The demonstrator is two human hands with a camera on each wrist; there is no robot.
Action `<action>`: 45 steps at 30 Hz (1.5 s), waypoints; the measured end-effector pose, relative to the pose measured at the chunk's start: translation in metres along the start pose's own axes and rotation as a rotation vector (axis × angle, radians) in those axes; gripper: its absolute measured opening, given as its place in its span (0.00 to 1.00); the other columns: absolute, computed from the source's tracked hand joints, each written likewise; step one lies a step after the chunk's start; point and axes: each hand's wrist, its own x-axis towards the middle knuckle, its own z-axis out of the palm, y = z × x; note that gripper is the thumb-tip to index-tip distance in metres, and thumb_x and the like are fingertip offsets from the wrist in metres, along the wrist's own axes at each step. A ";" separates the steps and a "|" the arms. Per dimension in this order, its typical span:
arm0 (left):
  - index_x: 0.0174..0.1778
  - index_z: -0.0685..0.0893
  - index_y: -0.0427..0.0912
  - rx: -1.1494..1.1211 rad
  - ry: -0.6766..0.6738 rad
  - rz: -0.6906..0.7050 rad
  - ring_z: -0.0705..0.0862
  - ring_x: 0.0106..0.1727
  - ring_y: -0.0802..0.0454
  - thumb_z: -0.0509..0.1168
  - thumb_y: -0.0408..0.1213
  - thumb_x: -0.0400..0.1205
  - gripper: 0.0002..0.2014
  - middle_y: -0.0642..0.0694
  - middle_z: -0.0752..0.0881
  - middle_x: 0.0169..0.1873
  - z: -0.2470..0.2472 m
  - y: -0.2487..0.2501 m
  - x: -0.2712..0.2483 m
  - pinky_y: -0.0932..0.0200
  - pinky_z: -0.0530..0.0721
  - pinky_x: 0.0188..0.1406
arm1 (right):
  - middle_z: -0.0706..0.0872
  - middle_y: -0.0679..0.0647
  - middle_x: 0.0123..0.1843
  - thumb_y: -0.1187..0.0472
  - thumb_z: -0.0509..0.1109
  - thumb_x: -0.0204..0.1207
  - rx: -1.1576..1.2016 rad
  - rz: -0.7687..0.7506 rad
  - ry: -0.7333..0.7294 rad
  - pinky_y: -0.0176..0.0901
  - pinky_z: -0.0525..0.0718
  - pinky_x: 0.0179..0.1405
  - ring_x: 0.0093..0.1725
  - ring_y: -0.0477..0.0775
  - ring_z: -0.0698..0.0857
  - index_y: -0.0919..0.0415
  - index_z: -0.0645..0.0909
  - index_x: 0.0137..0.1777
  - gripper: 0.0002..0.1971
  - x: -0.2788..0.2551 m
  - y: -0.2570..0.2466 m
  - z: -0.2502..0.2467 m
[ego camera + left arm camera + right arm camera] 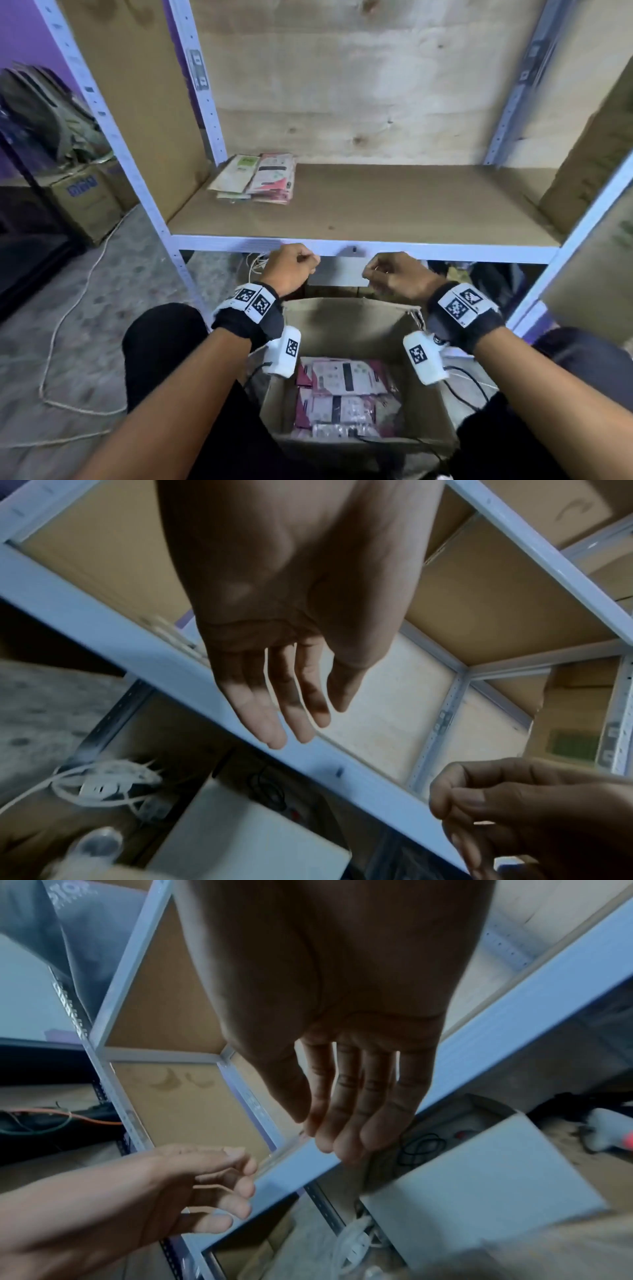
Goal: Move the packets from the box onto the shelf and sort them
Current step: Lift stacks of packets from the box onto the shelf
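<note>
While both hands (337, 270) hang loosely curled and empty above the box (356, 346), later packets (342, 387) may mix with the shelf's (376, 202) ten-o'clock stacks (255, 178), blurring the sorting.

Head view looks down; wrist views look up close; all share the shelf (342, 245).

storeroom | metal shelving (359, 247) | cardboard boxes (84, 202) | concrete floor (85, 325)
</note>
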 end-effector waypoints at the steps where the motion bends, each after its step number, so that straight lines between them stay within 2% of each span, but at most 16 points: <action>1: 0.36 0.87 0.44 -0.007 -0.038 -0.014 0.87 0.37 0.45 0.69 0.46 0.80 0.11 0.50 0.91 0.32 0.011 -0.007 -0.007 0.48 0.88 0.52 | 0.88 0.64 0.38 0.65 0.68 0.82 -0.035 0.016 -0.019 0.46 0.84 0.36 0.34 0.58 0.85 0.63 0.82 0.45 0.04 -0.007 0.011 0.004; 4: 0.37 0.87 0.47 -0.020 -0.149 -0.061 0.88 0.38 0.44 0.69 0.46 0.81 0.10 0.47 0.90 0.32 0.046 -0.027 -0.021 0.41 0.87 0.54 | 0.88 0.67 0.40 0.65 0.68 0.83 -0.068 0.067 -0.082 0.49 0.85 0.41 0.36 0.59 0.85 0.64 0.82 0.46 0.05 -0.020 0.042 0.016; 7: 0.42 0.88 0.47 0.000 -0.214 -0.116 0.90 0.41 0.42 0.66 0.45 0.83 0.09 0.44 0.92 0.37 0.076 -0.046 -0.026 0.42 0.88 0.59 | 0.91 0.62 0.44 0.63 0.70 0.82 -0.180 0.094 -0.116 0.38 0.86 0.42 0.39 0.53 0.88 0.64 0.85 0.48 0.05 -0.020 0.069 0.030; 9: 0.44 0.88 0.45 0.044 -0.259 -0.138 0.89 0.37 0.45 0.66 0.44 0.84 0.09 0.41 0.93 0.41 0.091 -0.058 -0.026 0.44 0.89 0.55 | 0.91 0.59 0.43 0.62 0.69 0.82 -0.211 0.123 -0.138 0.35 0.84 0.38 0.39 0.52 0.88 0.64 0.86 0.50 0.06 -0.014 0.085 0.038; 12: 0.50 0.90 0.38 0.134 -0.331 -0.189 0.91 0.47 0.37 0.65 0.44 0.85 0.14 0.37 0.93 0.45 0.110 -0.077 -0.019 0.44 0.89 0.55 | 0.90 0.54 0.43 0.61 0.68 0.83 -0.267 0.165 -0.196 0.36 0.83 0.39 0.40 0.51 0.87 0.61 0.86 0.53 0.07 0.004 0.106 0.052; 15: 0.53 0.90 0.37 0.221 -0.382 -0.260 0.90 0.55 0.37 0.65 0.45 0.85 0.15 0.37 0.92 0.51 0.126 -0.096 -0.009 0.47 0.87 0.60 | 0.86 0.48 0.41 0.65 0.64 0.82 -0.329 0.210 -0.274 0.29 0.77 0.32 0.39 0.48 0.84 0.58 0.86 0.54 0.09 0.027 0.125 0.069; 19: 0.52 0.92 0.34 0.273 -0.460 -0.337 0.88 0.59 0.35 0.65 0.40 0.85 0.14 0.35 0.91 0.55 0.148 -0.120 0.003 0.45 0.86 0.62 | 0.91 0.59 0.51 0.69 0.63 0.80 -0.366 0.273 -0.406 0.42 0.87 0.48 0.46 0.55 0.89 0.64 0.87 0.53 0.11 0.059 0.152 0.097; 22: 0.56 0.92 0.35 0.360 -0.468 -0.380 0.86 0.63 0.36 0.64 0.40 0.85 0.15 0.36 0.90 0.59 0.161 -0.136 0.011 0.49 0.83 0.66 | 0.92 0.64 0.52 0.65 0.63 0.81 -0.394 0.321 -0.469 0.50 0.88 0.50 0.51 0.62 0.91 0.68 0.88 0.49 0.12 0.079 0.173 0.115; 27: 0.64 0.86 0.38 0.519 -0.487 -0.442 0.80 0.70 0.37 0.58 0.43 0.87 0.18 0.36 0.83 0.68 0.178 -0.160 0.013 0.48 0.77 0.72 | 0.87 0.65 0.59 0.59 0.62 0.83 -0.548 0.314 -0.478 0.46 0.81 0.53 0.58 0.66 0.86 0.64 0.83 0.49 0.11 0.106 0.208 0.143; 32: 0.61 0.85 0.36 0.527 -0.485 -0.551 0.75 0.73 0.40 0.56 0.44 0.86 0.18 0.38 0.85 0.65 0.184 -0.182 0.009 0.53 0.69 0.76 | 0.82 0.64 0.68 0.60 0.66 0.82 -0.633 0.301 -0.490 0.53 0.82 0.65 0.66 0.66 0.82 0.62 0.82 0.64 0.14 0.124 0.236 0.168; 36: 0.62 0.86 0.34 0.467 -0.491 -0.598 0.82 0.67 0.39 0.59 0.39 0.86 0.16 0.35 0.85 0.64 0.183 -0.184 0.015 0.53 0.78 0.66 | 0.77 0.62 0.76 0.61 0.65 0.82 -0.707 0.242 -0.532 0.56 0.76 0.74 0.74 0.64 0.77 0.58 0.73 0.76 0.22 0.130 0.254 0.185; 38: 0.56 0.87 0.33 0.439 -0.496 -0.617 0.84 0.65 0.37 0.59 0.37 0.86 0.14 0.34 0.86 0.62 0.182 -0.186 0.018 0.52 0.81 0.63 | 0.73 0.60 0.79 0.58 0.63 0.82 -0.716 0.244 -0.559 0.60 0.72 0.77 0.77 0.63 0.73 0.54 0.68 0.79 0.25 0.131 0.262 0.191; 40: 0.41 0.83 0.33 0.427 -0.525 -0.636 0.83 0.64 0.36 0.57 0.36 0.87 0.14 0.32 0.86 0.62 0.181 -0.187 0.020 0.53 0.81 0.61 | 0.73 0.60 0.79 0.56 0.63 0.82 -0.738 0.241 -0.562 0.62 0.72 0.76 0.78 0.64 0.73 0.54 0.69 0.79 0.25 0.131 0.267 0.196; 41: 0.40 0.82 0.32 0.423 -0.527 -0.646 0.83 0.64 0.35 0.56 0.35 0.87 0.15 0.31 0.86 0.61 0.179 -0.187 0.021 0.53 0.80 0.61 | 0.73 0.60 0.79 0.57 0.63 0.81 -0.756 0.231 -0.563 0.61 0.73 0.75 0.77 0.65 0.73 0.56 0.70 0.78 0.25 0.131 0.271 0.198; 43: 0.52 0.85 0.28 0.405 -0.510 -0.650 0.82 0.65 0.34 0.56 0.34 0.87 0.15 0.30 0.85 0.62 0.177 -0.187 0.023 0.51 0.79 0.63 | 0.71 0.62 0.80 0.58 0.65 0.81 -0.787 0.209 -0.555 0.60 0.72 0.76 0.78 0.65 0.72 0.59 0.69 0.79 0.26 0.130 0.275 0.204; 45: 0.56 0.85 0.27 0.404 -0.497 -0.657 0.81 0.66 0.35 0.57 0.34 0.87 0.15 0.30 0.84 0.63 0.176 -0.187 0.024 0.51 0.78 0.66 | 0.71 0.63 0.79 0.59 0.63 0.82 -0.827 0.192 -0.526 0.58 0.70 0.77 0.78 0.64 0.71 0.62 0.69 0.78 0.25 0.131 0.278 0.209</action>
